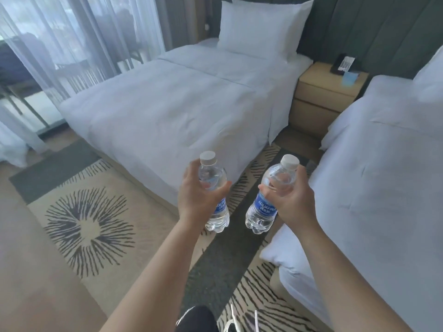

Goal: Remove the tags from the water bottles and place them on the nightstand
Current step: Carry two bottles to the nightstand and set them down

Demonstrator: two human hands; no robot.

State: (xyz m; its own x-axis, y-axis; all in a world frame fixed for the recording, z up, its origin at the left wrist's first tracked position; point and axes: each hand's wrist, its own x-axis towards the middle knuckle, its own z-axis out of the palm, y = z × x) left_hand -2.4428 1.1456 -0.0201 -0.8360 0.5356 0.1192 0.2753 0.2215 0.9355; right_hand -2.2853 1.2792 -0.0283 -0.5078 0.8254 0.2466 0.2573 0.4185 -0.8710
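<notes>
Left grip wrapping one water bottle, right grip another, two bottles

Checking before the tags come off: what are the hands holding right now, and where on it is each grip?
Each hand holds one water bottle. The left hand grips the left bottle around its upper body; the right hand grips the right bottle around its upper body, just above the blue label.

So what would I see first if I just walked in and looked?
Two water bottles held up in the middle: the left hand grips one bottle, the right hand grips the other bottle, both upright with white caps and blue labels. Behind them lies a big white bed, and a wooden nightstand stands between it and a second bed.
</notes>
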